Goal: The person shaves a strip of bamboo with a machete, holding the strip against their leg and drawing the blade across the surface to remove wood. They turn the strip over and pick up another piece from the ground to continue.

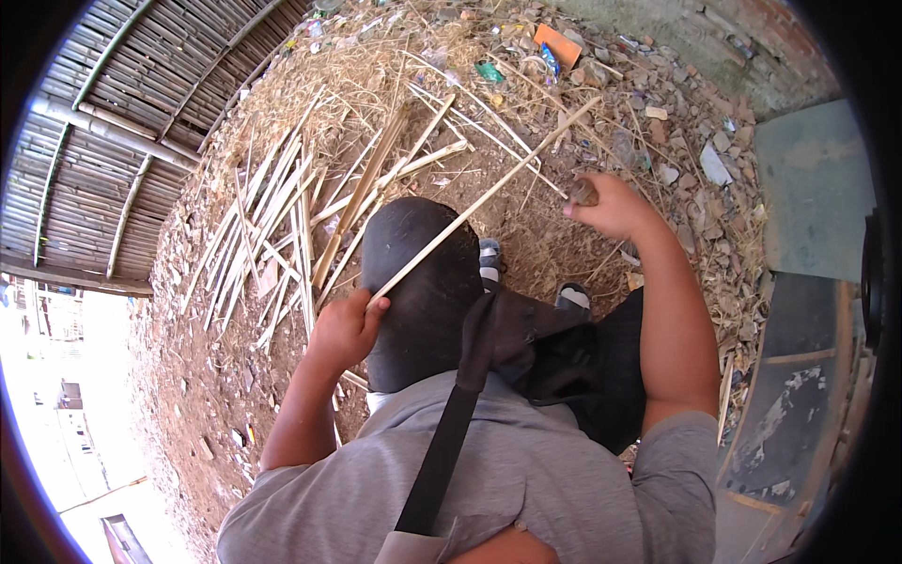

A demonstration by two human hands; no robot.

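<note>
My left hand (346, 329) is closed around the near end of a long, pale bamboo strip (489, 193). The strip slants up and to the right, passing over my black-covered knee (413, 244), and its far end is out over the littered ground. Off to the right, my right hand (611, 209) grips a rounded brown piece (583, 193) that looks like a wooden handle; I cannot make out the rest of it. A gap separates this hand from the strip. The tip of a thinner pale strip (507, 148) comes close to its fingers.
Many split bamboo strips (272, 235) lie heaped on the dirt at left. Dry straw, rubble and an orange piece (558, 45) cover the far ground. A bamboo-slat wall (94, 169) stands at left, a grey-green panel (813, 188) at right.
</note>
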